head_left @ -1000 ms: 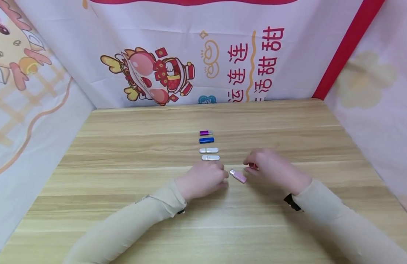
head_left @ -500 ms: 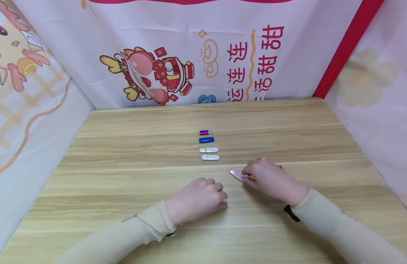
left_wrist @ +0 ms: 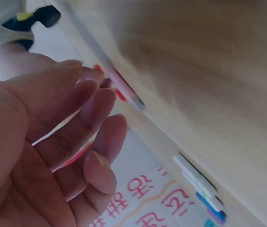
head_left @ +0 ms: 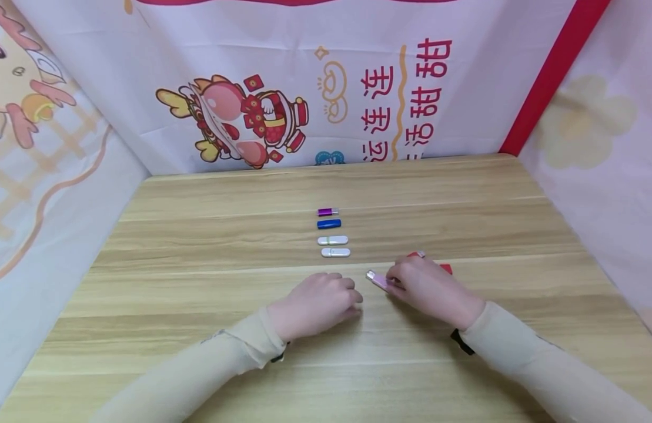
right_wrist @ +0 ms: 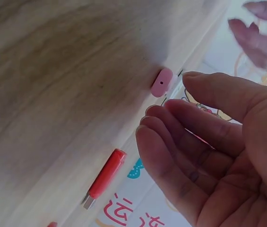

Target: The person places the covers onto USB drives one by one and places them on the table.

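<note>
A pink USB stick (head_left: 377, 279) lies on the wooden table, its metal plug pointing up and left. My right hand (head_left: 431, 288) is right at its near end; the right wrist view shows thumb and fingers spread apart, with the pink stick (right_wrist: 162, 83) just beyond the fingertips. Left of it, my left hand (head_left: 315, 302) hovers close over the table with loosely bent fingers and nothing in its grasp. Red USB sticks (right_wrist: 107, 174) lie behind and beside my right hand, which partly hides them in the head view.
Farther back, a column of sticks runs across the table (head_left: 225, 235): a purple USB stick (head_left: 327, 212), a blue one (head_left: 328, 224) and two white ones (head_left: 333, 240). Printed cloth (head_left: 283, 35) hangs behind the table and along both sides.
My right hand has shifted slightly down and left onto the pink stick's near end, exposing red sticks behind it. My left hand has drawn back from the pink stick, then edged forward a little.
</note>
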{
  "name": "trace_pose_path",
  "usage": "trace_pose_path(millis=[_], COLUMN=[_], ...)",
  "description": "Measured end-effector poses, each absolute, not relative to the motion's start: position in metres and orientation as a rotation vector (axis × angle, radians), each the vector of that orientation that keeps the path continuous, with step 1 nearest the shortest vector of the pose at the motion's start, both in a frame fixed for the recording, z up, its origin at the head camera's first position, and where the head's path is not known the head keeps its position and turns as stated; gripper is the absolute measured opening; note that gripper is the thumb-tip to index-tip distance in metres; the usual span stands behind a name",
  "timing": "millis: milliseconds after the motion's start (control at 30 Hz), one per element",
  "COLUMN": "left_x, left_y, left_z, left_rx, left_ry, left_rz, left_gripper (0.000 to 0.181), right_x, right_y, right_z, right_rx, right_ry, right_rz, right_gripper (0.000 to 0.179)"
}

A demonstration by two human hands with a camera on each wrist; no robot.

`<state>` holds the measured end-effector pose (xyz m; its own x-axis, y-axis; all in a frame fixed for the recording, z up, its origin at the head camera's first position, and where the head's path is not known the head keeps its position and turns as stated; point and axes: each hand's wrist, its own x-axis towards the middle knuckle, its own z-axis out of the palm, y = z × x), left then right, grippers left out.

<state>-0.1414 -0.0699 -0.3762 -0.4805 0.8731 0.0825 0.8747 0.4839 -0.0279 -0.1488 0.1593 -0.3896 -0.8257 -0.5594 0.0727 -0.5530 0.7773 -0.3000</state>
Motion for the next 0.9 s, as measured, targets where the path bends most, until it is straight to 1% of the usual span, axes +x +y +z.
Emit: trace_pose_path(millis=[100,233,367,600,767,900], left_x=[-0.156,-0.176,-0.190,-0.199,-0.202,-0.204], left_y=[-0.062,-0.050,-0.039,-0.037,-0.039,-0.042], left_z=[-0.377,-0.382,-0.386,-0.393,-0.392,-0.386], left_rx=[-1.520,-1.466,-1.447,-1.485,-1.495,-1.499], left_ry=[-2.701,-2.774,-2.816,-2.836,-2.875,-2.879], left_rz=[-0.105,-0.176,-0.187,-0.170,-0.251,-0.365], left_gripper=[0.008,0.008,0.007,0.007,0.004,0.005], right_x=[-0.151,-0.154,-0.156,-0.162,-0.164,-0.167], right_y=[0.157,0.153,0.148,0.138,0.136,0.136], right_z=[-0.389,-0.389,-0.392,-0.392,-0.387,-0.379], right_rx=[-0.861,-0.796,-0.798,-0.792,-0.830,-0.892], right_ry=[2.920,2.898,2.907,2.875,2.861,2.886], right_rz=[-0.501,-0.506,-0.487,-0.482,-0.497,-0.506], right_gripper=[0.013,0.011,0.011,0.028,0.028,0.023])
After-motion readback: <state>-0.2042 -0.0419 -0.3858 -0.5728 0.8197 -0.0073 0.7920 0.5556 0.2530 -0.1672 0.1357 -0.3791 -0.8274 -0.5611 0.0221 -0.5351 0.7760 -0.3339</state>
